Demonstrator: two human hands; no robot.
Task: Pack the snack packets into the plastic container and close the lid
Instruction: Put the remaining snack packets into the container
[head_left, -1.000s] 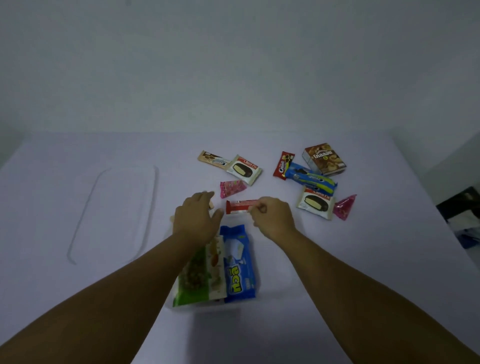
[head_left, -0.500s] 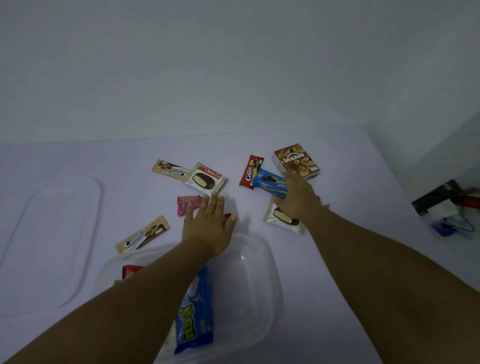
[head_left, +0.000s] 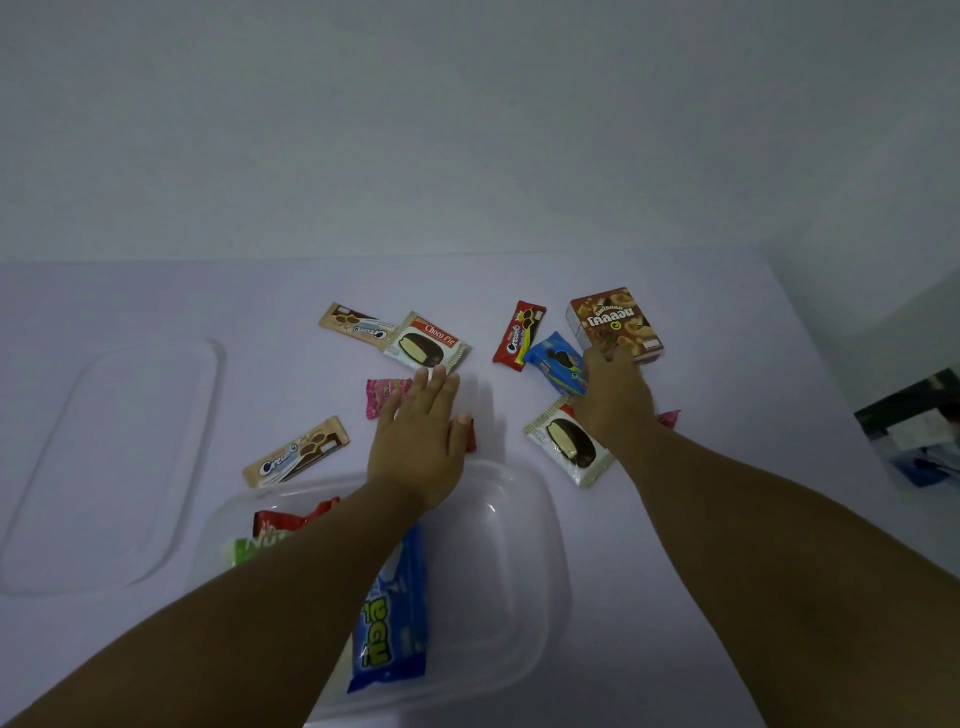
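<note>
A clear plastic container stands near me, holding a blue packet, a green packet and a red packet. Its clear lid lies to the left. My left hand lies flat with fingers spread over a small red packet just beyond the container. My right hand rests on a blue cookie packet, fingertips at the near edge of a brown box; its grip is hidden. A Choco Pie lies beside that wrist.
Loose on the white table: another Choco Pie, two beige Cream-O packets, a red Cream-O packet, pink packets. Dark clutter sits beyond the table's right edge.
My right hand let go of the small red packet and reached right to the blue packet and brown box. My left hand moved forward onto the red packet. The view shifted right.
</note>
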